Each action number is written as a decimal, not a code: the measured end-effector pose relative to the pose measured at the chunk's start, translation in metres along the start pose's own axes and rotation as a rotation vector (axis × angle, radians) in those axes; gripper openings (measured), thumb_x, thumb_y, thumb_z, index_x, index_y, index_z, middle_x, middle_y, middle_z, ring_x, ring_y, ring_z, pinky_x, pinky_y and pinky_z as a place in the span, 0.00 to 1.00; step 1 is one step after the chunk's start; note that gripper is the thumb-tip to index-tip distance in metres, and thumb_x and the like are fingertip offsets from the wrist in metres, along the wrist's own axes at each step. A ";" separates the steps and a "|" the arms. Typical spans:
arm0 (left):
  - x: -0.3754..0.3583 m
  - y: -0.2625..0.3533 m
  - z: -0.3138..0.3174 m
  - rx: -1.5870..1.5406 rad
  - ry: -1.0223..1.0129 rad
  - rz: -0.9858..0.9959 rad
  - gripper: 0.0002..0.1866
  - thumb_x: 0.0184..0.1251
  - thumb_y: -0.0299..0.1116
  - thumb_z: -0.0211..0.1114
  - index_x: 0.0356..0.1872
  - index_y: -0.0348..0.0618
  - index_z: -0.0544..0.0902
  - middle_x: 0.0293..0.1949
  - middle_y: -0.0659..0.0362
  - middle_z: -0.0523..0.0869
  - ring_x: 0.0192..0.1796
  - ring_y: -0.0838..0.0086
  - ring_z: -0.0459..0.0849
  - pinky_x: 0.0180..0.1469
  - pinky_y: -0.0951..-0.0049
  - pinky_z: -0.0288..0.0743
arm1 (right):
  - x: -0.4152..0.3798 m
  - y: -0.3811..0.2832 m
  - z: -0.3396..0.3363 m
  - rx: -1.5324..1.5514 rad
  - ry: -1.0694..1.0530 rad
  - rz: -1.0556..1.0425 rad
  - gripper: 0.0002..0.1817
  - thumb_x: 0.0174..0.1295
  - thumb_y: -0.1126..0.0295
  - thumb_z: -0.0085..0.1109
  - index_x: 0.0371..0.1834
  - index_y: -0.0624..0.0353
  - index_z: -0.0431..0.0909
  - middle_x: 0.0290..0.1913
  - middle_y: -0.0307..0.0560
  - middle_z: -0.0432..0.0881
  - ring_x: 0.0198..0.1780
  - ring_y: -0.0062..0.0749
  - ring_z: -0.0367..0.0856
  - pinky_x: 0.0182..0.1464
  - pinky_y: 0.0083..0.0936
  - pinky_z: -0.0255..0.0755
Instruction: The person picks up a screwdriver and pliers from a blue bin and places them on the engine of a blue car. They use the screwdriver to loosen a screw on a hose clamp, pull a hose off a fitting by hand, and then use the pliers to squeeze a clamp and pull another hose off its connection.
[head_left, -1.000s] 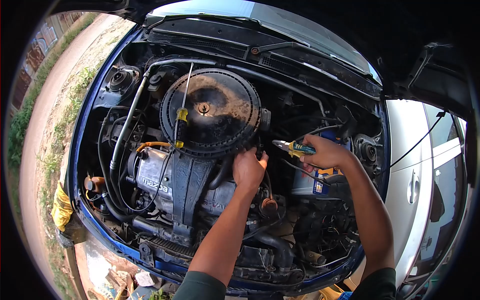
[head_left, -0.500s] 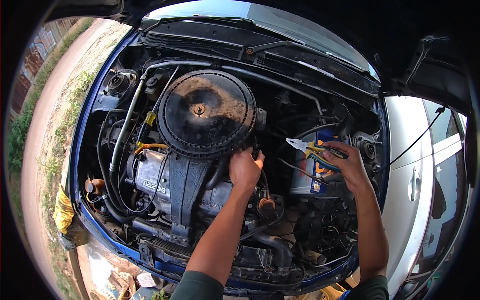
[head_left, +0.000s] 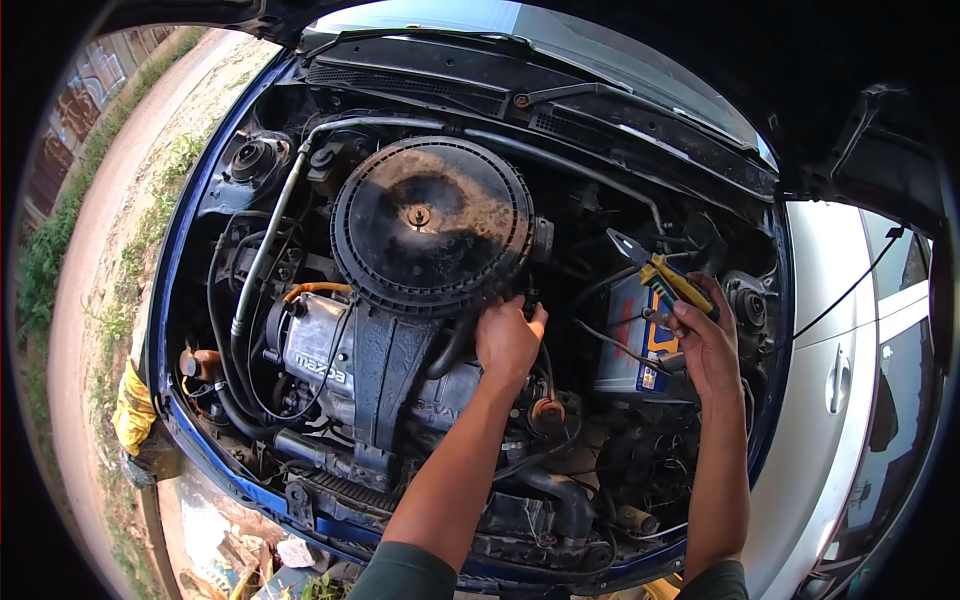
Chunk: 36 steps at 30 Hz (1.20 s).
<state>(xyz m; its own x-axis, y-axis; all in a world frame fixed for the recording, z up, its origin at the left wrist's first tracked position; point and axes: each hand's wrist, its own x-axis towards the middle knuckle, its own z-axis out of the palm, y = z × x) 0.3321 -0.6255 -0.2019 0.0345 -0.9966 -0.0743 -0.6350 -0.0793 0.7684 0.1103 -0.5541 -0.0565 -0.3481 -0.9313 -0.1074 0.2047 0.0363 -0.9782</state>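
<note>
My right hand [head_left: 708, 345] is closed on combination pliers [head_left: 668, 280] with yellow and dark green handles, their steel jaws pointing up and left. They hang over the battery [head_left: 622, 345], which has a blue and orange label. At the fingertips is a small metallic piece whose kind I cannot tell. My left hand [head_left: 506, 342] reaches under the right front edge of the round black air filter housing [head_left: 430, 225]. Its fingers are bent, with their tips hidden beneath the rim and the thumb raised. A black hose [head_left: 452, 350] runs just left of it.
The engine cover [head_left: 318, 350] reads "mazda". A silver pipe [head_left: 262, 255] crosses the bay's left side. An orange-brown cap [head_left: 547, 412] sits below the left hand. The raised hood [head_left: 860, 150] hangs overhead. A white car [head_left: 835, 310] stands to the right, a yellow cloth [head_left: 133, 410] to the left.
My right hand has turned the pliers, jaws now higher and tilted up. The left hand stays under the housing rim. A yellow-and-black-handled screwdriver left of the housing no longer shows. The view has shifted slightly.
</note>
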 end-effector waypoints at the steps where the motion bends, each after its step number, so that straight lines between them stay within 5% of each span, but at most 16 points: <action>1: 0.000 0.000 0.001 0.006 0.010 0.010 0.24 0.67 0.47 0.74 0.55 0.38 0.91 0.52 0.38 0.89 0.56 0.44 0.88 0.60 0.51 0.82 | 0.002 0.001 0.000 0.001 -0.004 0.001 0.27 0.64 0.78 0.72 0.65 0.66 0.75 0.45 0.46 0.84 0.38 0.22 0.80 0.42 0.19 0.73; 8: -0.001 -0.001 0.000 -0.016 -0.027 -0.017 0.24 0.67 0.48 0.74 0.54 0.40 0.91 0.52 0.39 0.89 0.56 0.43 0.87 0.61 0.50 0.81 | 0.033 0.009 -0.010 0.535 -0.079 -0.048 0.29 0.73 0.61 0.71 0.69 0.68 0.75 0.43 0.43 0.80 0.40 0.21 0.76 0.45 0.20 0.74; 10: -0.002 -0.003 0.004 -0.008 0.073 0.056 0.19 0.69 0.44 0.73 0.47 0.37 0.91 0.48 0.40 0.90 0.52 0.44 0.88 0.57 0.51 0.83 | 0.039 0.014 0.025 0.688 0.297 0.010 0.29 0.75 0.53 0.68 0.66 0.65 0.78 0.40 0.41 0.77 0.37 0.20 0.74 0.46 0.23 0.76; 14: 0.000 -0.003 0.003 -0.005 0.004 0.005 0.23 0.67 0.49 0.74 0.53 0.40 0.92 0.49 0.39 0.89 0.54 0.44 0.88 0.60 0.51 0.81 | 0.041 0.034 0.060 0.609 0.366 0.174 0.28 0.74 0.49 0.68 0.64 0.61 0.80 0.35 0.37 0.75 0.33 0.18 0.72 0.46 0.26 0.77; 19: 0.001 -0.001 -0.001 -0.023 -0.026 -0.003 0.25 0.67 0.49 0.74 0.56 0.39 0.91 0.49 0.37 0.89 0.54 0.43 0.88 0.61 0.51 0.81 | 0.090 0.090 0.051 0.581 0.195 0.201 0.27 0.72 0.47 0.66 0.61 0.58 0.83 0.28 0.31 0.69 0.33 0.18 0.71 0.42 0.18 0.74; 24: -0.002 -0.006 0.007 0.004 0.045 0.047 0.22 0.68 0.47 0.74 0.51 0.38 0.91 0.47 0.39 0.89 0.51 0.44 0.88 0.57 0.51 0.82 | 0.089 0.075 0.083 0.319 -0.177 -0.074 0.25 0.80 0.65 0.61 0.76 0.59 0.74 0.44 0.43 0.88 0.46 0.26 0.85 0.53 0.26 0.79; 28: -0.001 -0.003 0.004 0.008 0.059 0.050 0.18 0.68 0.45 0.74 0.46 0.38 0.92 0.44 0.40 0.89 0.49 0.44 0.89 0.53 0.50 0.83 | 0.085 0.088 0.076 0.227 -0.312 -0.113 0.26 0.80 0.64 0.61 0.77 0.59 0.73 0.49 0.52 0.92 0.53 0.35 0.91 0.61 0.32 0.81; 36: -0.001 -0.006 0.007 0.018 0.043 0.030 0.22 0.67 0.48 0.74 0.50 0.38 0.92 0.45 0.39 0.89 0.51 0.44 0.88 0.56 0.50 0.82 | 0.094 0.088 0.063 0.106 -0.595 -0.162 0.29 0.78 0.60 0.62 0.78 0.59 0.72 0.49 0.55 0.93 0.54 0.39 0.93 0.65 0.36 0.81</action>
<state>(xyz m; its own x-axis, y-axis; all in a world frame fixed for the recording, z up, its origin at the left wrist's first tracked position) 0.3307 -0.6239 -0.2108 0.0480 -0.9986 -0.0237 -0.6503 -0.0492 0.7581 0.1528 -0.6608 -0.1411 0.1800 -0.9654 0.1884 0.2923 -0.1304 -0.9474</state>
